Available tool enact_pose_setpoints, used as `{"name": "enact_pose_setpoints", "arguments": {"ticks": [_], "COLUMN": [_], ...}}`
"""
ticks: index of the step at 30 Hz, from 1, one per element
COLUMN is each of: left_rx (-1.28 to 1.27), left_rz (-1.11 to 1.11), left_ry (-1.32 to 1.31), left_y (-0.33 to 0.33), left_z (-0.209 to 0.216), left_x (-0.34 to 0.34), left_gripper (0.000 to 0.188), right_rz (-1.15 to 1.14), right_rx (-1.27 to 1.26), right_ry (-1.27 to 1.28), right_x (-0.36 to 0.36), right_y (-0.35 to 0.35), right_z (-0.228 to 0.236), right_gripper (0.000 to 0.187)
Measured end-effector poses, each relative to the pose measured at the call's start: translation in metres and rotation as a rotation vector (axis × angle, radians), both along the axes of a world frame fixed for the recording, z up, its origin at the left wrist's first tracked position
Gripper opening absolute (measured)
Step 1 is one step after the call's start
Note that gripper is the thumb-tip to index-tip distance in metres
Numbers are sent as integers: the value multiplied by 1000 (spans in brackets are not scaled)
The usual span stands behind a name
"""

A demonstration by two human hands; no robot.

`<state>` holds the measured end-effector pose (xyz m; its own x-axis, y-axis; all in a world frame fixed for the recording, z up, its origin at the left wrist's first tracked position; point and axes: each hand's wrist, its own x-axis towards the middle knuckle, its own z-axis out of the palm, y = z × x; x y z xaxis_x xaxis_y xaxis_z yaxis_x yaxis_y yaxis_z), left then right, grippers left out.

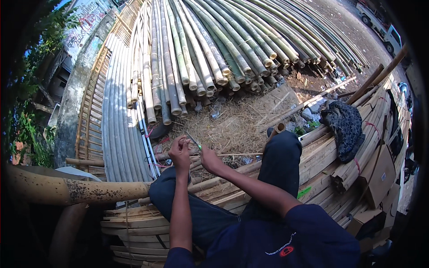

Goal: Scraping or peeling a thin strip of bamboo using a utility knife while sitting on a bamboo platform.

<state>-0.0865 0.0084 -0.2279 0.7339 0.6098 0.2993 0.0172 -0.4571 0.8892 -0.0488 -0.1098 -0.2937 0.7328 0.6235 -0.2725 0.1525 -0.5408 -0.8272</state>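
Note:
Both of my hands are raised close together over my knees, in front of the straw-covered ground. My right hand (209,159) is closed around a small knife (193,140); its thin grey blade points up and to the left, and a bit of green shows at the handle. My left hand (180,154) is just left of the blade, fingers bent and pinched together. Whatever they hold is too small to make out. I sit on a stack of split bamboo strips (214,193), legs bent in dark trousers.
A large pile of bamboo poles (196,49) lies ahead, cut ends toward me. Grey corrugated sheets (119,120) and a bamboo ladder-like frame (89,107) stand left. A thick yellow bamboo pole (89,190) reaches my left knee. Dark patterned cloth (343,129) and a cardboard box (377,176) are right.

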Motion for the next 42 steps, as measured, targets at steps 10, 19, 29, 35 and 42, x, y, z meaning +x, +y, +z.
{"name": "enact_pose_setpoints", "arguments": {"ticks": [10, 19, 29, 35, 42], "left_rx": [192, 83, 236, 245, 174], "left_rz": [-6, -32, -122, -162, -146], "left_ry": [33, 46, -28, -132, -115], "left_y": [0, 1, 21, 15, 16], "left_z": [5, 18, 5, 4, 2], "left_x": [2, -1, -1, -1, 5], "left_gripper": [18, 10, 9, 8, 8], "right_rz": [-111, 74, -205, 45, -73], "right_rx": [185, 39, 586, -191, 69], "right_ry": [-35, -104, 1413, -199, -213], "right_x": [-8, -4, 20, -3, 7], "right_y": [2, -8, 3, -4, -20], "right_z": [-11, -5, -21, -45, -84], "right_gripper": [19, 22, 15, 25, 26]}}
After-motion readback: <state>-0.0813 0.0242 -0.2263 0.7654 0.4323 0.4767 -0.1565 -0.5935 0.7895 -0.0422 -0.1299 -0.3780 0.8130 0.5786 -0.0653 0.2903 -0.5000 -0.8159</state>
